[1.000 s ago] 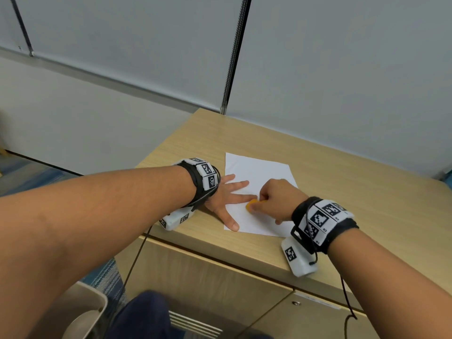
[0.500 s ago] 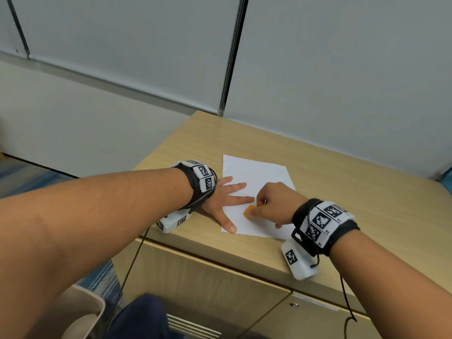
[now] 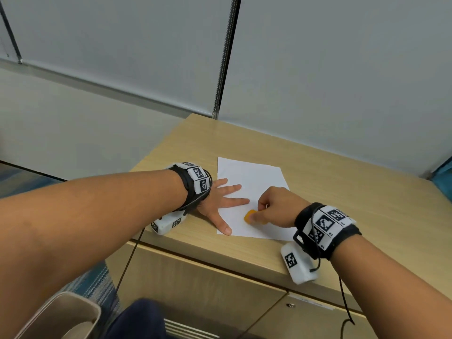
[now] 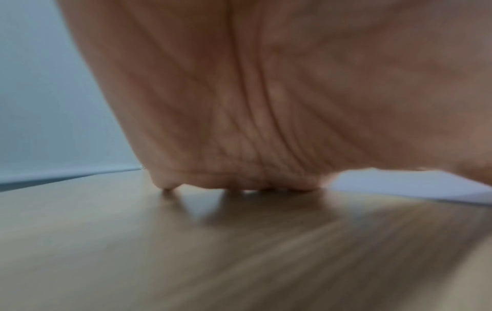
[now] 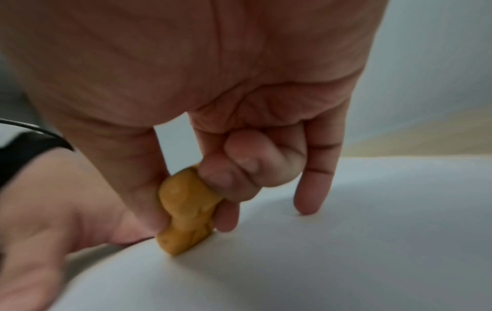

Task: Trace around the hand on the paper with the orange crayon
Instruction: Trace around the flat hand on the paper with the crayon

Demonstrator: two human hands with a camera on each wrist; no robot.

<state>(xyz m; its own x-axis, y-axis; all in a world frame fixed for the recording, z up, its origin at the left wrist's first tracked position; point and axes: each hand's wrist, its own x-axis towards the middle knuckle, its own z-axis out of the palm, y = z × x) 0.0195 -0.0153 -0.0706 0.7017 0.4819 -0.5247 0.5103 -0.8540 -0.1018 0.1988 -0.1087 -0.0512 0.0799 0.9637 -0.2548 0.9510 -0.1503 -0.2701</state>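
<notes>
A white sheet of paper (image 3: 254, 182) lies on the wooden cabinet top (image 3: 354, 192). My left hand (image 3: 221, 200) lies flat on the paper's left edge, fingers spread, thumb toward me. My right hand (image 3: 274, 209) pinches a stubby orange crayon (image 3: 250, 215) between thumb and fingers, its tip down on the paper between my left thumb and index finger. In the right wrist view the orange crayon (image 5: 186, 212) touches the paper (image 5: 346, 252) beside my left hand (image 5: 48, 221). The left wrist view shows only my left hand's (image 4: 266, 105) heel on the wood.
A grey partition wall (image 3: 342, 69) rises behind the cabinet. The cabinet's front edge (image 3: 220, 263) is close to my wrists. A beige bin (image 3: 61, 316) stands on the floor at the lower left. Bare wood (image 4: 186, 252) surrounds the paper.
My right hand has slid the crayon toward me along the paper, away from the left index fingertip and into the gap beside the thumb. The left hand has stayed flat.
</notes>
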